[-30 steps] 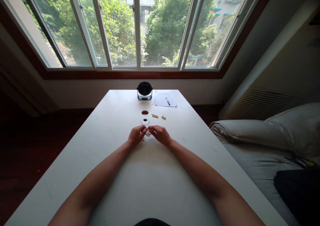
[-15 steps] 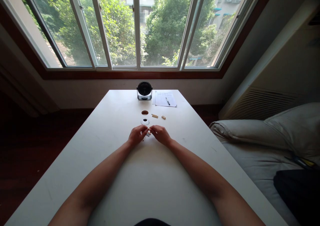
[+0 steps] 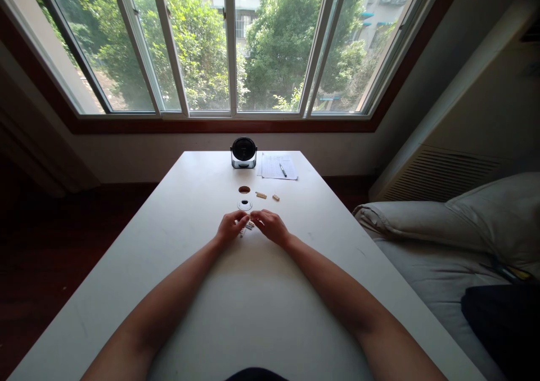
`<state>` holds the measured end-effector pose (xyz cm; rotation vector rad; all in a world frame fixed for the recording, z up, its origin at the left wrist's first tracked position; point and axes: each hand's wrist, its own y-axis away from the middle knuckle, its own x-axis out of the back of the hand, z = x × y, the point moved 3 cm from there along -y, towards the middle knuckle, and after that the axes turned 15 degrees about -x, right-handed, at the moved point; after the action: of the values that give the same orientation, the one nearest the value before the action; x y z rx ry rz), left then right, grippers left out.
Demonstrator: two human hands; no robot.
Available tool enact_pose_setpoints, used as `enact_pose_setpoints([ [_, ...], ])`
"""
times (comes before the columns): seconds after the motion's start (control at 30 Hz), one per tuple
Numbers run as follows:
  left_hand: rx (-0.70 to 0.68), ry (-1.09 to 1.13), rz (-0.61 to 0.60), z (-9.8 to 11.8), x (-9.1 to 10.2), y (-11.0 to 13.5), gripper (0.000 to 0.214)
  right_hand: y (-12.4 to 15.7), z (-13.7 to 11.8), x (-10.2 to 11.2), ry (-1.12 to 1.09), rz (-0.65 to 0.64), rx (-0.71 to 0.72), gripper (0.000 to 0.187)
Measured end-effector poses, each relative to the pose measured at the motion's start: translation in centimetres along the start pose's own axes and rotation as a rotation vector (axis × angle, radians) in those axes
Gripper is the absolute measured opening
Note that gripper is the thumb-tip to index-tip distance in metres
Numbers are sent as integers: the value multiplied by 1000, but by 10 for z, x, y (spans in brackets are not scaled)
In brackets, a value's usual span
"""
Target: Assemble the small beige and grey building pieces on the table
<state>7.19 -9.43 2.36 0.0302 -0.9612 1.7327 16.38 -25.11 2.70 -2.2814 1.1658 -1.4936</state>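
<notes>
My left hand (image 3: 230,227) and my right hand (image 3: 271,225) rest together on the white table (image 3: 169,268), fingers curled in a pinch around a small strip-like item (image 3: 249,225) between them; it is too small to name. Just beyond the fingertips lies a small clear round dish (image 3: 244,205) with a dark centre. Past it sits a brown round lid (image 3: 244,189). Two small tan pieces (image 3: 261,195) (image 3: 275,197) lie to the right of the lid.
A small black fan (image 3: 243,152) stands at the table's far edge, with a sheet of paper (image 3: 276,166) and a pen (image 3: 283,170) beside it. A bed with a pillow (image 3: 455,223) borders the table's right side. Windows face ahead.
The hands have barely shifted; the fingertips keep working the small item between them in the same spot.
</notes>
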Motion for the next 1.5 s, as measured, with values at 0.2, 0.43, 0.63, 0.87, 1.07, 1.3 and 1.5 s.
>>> enact_pose_setpoints([
  [0.2, -11, -63, 14, 3, 1, 0, 30, 0, 4, -2, 83, 4, -16, 24],
  [0.43, -64, -103, 19, 6, 0, 0, 23, 0, 4, -4, 90, -12, -21, 21],
  [0.63, -38, -80, 35, 3, 3, -1, 25, 1, -1, 0, 36, -1, -13, 16],
  [0.87, -6, -61, 37, -1, 2, 0, 29, 2, -1, 0, 103, 7, 44, 15],
  [1.07, -3, -103, -7, -4, 0, 1, 38, 2, 3, -4, 172, 14, 58, 21],
  [1.3, -68, -155, 22, 5, 1, -1, 22, 2, 7, -5, 89, 9, -12, 22],
  [1.5, -100, -155, 9, 6, 0, -1, 24, 1, 5, -3, 39, 17, -12, 19],
])
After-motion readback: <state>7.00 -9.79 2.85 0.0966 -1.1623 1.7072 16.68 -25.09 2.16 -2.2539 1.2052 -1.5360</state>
